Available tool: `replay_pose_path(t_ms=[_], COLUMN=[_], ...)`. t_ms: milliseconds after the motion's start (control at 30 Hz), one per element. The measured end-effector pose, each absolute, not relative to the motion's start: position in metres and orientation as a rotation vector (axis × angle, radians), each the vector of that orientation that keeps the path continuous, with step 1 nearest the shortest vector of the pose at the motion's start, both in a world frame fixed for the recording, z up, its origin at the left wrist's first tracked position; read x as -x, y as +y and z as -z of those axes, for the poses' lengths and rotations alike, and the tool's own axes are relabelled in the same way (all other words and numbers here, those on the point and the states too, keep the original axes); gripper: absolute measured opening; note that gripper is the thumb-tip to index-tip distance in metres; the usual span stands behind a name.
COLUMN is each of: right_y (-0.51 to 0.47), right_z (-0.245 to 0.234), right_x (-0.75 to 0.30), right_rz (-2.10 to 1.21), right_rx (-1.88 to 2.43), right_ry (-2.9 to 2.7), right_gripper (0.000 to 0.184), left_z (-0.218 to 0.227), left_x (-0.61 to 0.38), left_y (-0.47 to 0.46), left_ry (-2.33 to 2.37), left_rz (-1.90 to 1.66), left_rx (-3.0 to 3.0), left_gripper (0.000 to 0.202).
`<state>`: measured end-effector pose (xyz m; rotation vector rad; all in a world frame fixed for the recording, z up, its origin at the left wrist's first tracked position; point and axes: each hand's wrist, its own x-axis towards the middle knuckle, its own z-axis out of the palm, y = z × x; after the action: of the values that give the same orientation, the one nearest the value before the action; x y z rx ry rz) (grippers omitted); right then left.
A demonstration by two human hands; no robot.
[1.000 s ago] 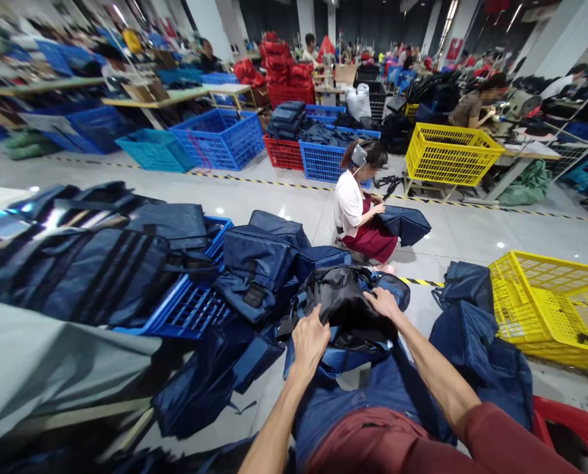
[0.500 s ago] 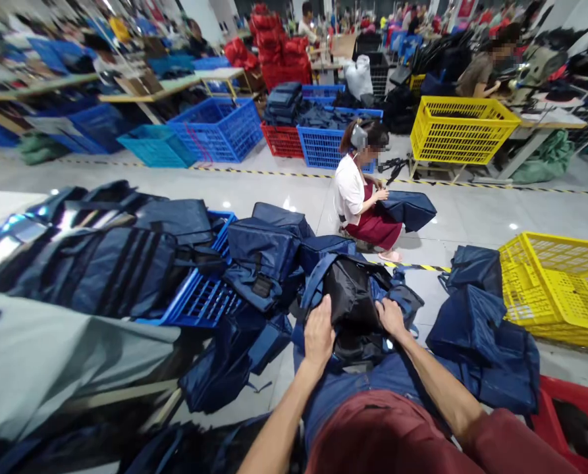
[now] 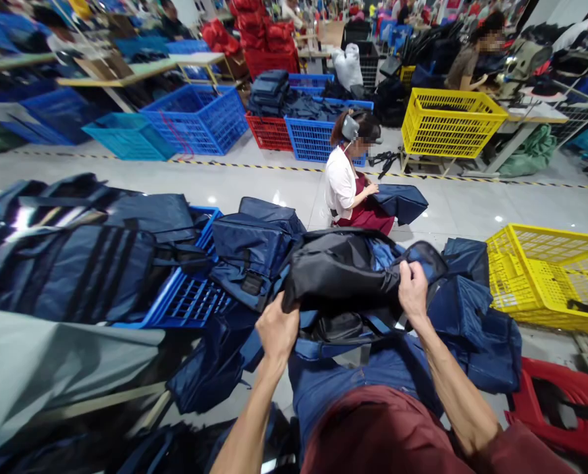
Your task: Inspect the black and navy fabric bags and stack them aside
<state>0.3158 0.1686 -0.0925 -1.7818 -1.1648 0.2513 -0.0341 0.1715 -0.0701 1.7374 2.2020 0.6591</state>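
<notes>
Across my lap lies a backpack (image 3: 343, 266), its black lining turned outward and some blue fabric showing along its edges. My left hand (image 3: 278, 328) is closed on the black fabric at the backpack's left end. On the other side, my right hand (image 3: 413, 289) pinches its right edge, thumb on top. The black cloth is stretched between both hands, and a dark hollow shows below it, above my knees. Fingertips of both hands are partly hidden by the cloth.
Blue bags (image 3: 254, 253) are heaped to the left beside a blue crate (image 3: 195, 299). More blue bags (image 3: 471, 329) lie right, near a yellow crate (image 3: 535, 283) and a red bag (image 3: 560, 408). Ahead, a co-worker (image 3: 343, 178) crouches, handling a blue bag (image 3: 400, 201).
Both hands have moved apart, from resting on the backpack to gripping its edges. The black lining is now lifted and spread wide. The view has shifted slightly.
</notes>
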Motion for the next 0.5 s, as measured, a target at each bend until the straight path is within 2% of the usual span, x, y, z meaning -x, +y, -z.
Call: replay_pose_path(t_ms=[67,133,233,333,500], right_y=[0.177,0.184,0.190,0.189,0.184], right_z=[0.067,0.068,0.106,0.134,0.098], right_x=[-0.311,-0.297,-0.275,-0.269,-0.277], right_rz=[-0.181,-0.207,-0.468,-0.631,-0.511], right_rx=[1.661,1.683,1.832,1.856,1.647], right_ry=[-1.187,-1.240,-1.251,-1.159,-1.110], right_gripper=[0.042,0.042,0.050,0.052,0.052], left_z=[0.077,0.099,0.143,0.172,0.179], left_x=[0.056,0.070,0.071,0.060,0.069], left_y=[0.165,0.155,0.136,0.124,0.119], left_ry=[2.283,2.279,2.163,2.110,2.153], left_rz=[-0.638,-0.528,-0.267,-0.166,-0.236], left_rx=[-1.619,-1.520,-1.435,-1.402,-1.453], left_gripper=[0.047,0.048,0.044,0.049,0.054])
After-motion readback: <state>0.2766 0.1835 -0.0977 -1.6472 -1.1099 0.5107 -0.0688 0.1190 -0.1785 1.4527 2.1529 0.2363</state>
